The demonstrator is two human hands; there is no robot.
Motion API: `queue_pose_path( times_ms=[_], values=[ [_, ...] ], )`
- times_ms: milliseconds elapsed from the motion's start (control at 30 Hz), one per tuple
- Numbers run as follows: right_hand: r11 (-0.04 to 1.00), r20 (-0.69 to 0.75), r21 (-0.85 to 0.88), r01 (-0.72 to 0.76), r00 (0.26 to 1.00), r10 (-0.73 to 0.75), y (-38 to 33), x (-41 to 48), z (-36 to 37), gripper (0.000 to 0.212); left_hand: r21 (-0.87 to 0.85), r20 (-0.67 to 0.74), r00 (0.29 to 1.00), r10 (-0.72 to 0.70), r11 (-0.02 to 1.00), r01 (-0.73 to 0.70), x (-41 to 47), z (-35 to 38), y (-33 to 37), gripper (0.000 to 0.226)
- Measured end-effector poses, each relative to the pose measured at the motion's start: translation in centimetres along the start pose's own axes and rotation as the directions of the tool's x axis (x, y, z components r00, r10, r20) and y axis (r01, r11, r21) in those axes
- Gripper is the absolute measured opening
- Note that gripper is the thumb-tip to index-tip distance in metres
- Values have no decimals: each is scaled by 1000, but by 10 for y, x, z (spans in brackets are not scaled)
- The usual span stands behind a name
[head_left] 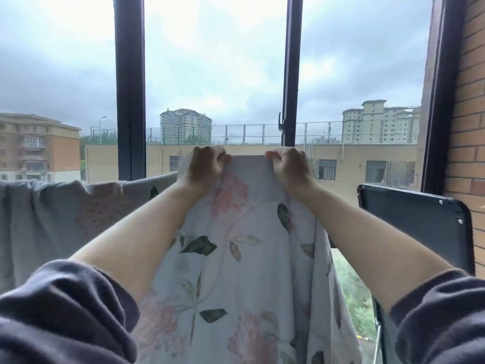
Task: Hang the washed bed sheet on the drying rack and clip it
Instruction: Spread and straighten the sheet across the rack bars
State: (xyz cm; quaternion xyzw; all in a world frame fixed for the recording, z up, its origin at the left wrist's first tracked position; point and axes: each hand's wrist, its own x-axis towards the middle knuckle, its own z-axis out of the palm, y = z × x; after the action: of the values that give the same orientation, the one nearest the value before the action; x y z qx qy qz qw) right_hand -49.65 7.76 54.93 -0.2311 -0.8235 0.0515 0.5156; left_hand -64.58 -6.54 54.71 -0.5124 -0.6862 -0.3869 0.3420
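Pale lilac-white, that bed sheet (236,271) at centre, scattered with dusty pink blossom clusters and dark green leaves on thin grey vines. At nine o'clock the draped cloth (52,222) reads a duller grey, with a faint pink bloom showing through. The sleeves (65,311) at seven and five o'clock are dark slate-purple. Black window frames (130,88) stand at twelve. At three there's an orange-brown brick wall (469,127), and a black panel (420,227) sits below it.
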Motion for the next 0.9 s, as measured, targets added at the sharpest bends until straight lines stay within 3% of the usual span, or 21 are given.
queue_pose_path(
  times_ms=[33,100,133,167,267,367,467,533,667,900],
  values=[
    [994,127,-96,-59,989,71,-4,8,3,39,65,145,987,-71,996,62,6,3,-2,31],
    [962,435,-240,-127,872,224,-7,9,7,41,238,468,842,-269,956,173,6,11,-6,39],
    [955,502,-250,-158,823,267,-11,5,10,42,251,527,789,-315,945,209,5,10,-13,46],
    [960,508,-218,-177,819,267,-16,-1,9,42,222,535,785,-313,948,227,4,6,-22,52],
    [999,399,-30,-42,915,50,-41,-25,9,43,85,452,878,-158,987,134,-8,-16,-47,59],
    [978,476,26,206,858,-193,-73,-49,22,35,58,431,901,47,995,-79,-32,-44,-70,51],
    [955,306,14,295,908,-285,-80,-57,39,18,71,312,928,205,969,-238,-57,-75,-101,33],
    [966,186,35,257,948,-259,-82,-58,46,15,60,204,938,280,953,-297,-70,-86,-123,32],
    [974,107,-69,217,972,-209,-97,-56,58,18,61,9,984,176,982,-176,-73,-86,-134,20],
    [998,-34,-53,-14,999,12,-109,5,70,26,127,-71,997,28,992,-19,-16,-88,-110,24]
  ],
)
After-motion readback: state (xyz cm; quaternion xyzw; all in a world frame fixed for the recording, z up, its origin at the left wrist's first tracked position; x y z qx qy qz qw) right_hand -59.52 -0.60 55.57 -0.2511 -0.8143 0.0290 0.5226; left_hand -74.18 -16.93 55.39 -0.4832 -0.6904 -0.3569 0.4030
